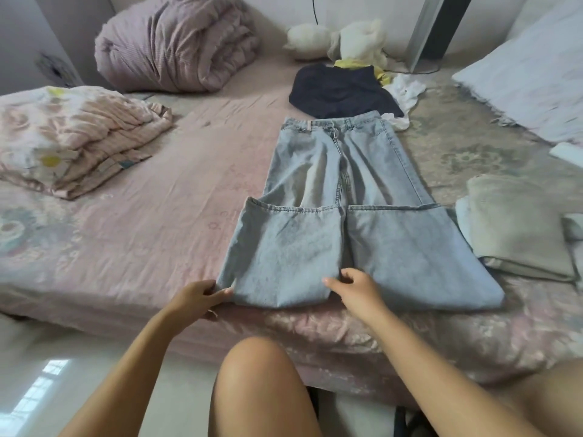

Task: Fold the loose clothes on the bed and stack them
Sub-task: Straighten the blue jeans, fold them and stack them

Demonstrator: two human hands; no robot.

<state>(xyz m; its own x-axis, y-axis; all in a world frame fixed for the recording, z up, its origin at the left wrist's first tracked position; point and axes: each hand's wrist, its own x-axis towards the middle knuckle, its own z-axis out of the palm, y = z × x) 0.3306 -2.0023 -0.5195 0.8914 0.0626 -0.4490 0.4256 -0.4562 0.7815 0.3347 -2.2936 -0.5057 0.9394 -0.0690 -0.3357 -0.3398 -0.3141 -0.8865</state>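
Note:
Light blue jeans lie flat on the bed, waistband far, with both leg ends folded back up over the thighs. My left hand pinches the near left corner of the folded left leg. My right hand rests on the near fold between the two legs, fingers curled onto the denim. Beyond the waistband lies a dark navy garment, with yellow and white clothes beside it. A folded pale green garment sits on the right.
A rolled mauve quilt lies at the far left and a folded floral blanket at the left. White plush toys sit by the wall. A pillow lies far right. My bare knees are at the bed's near edge.

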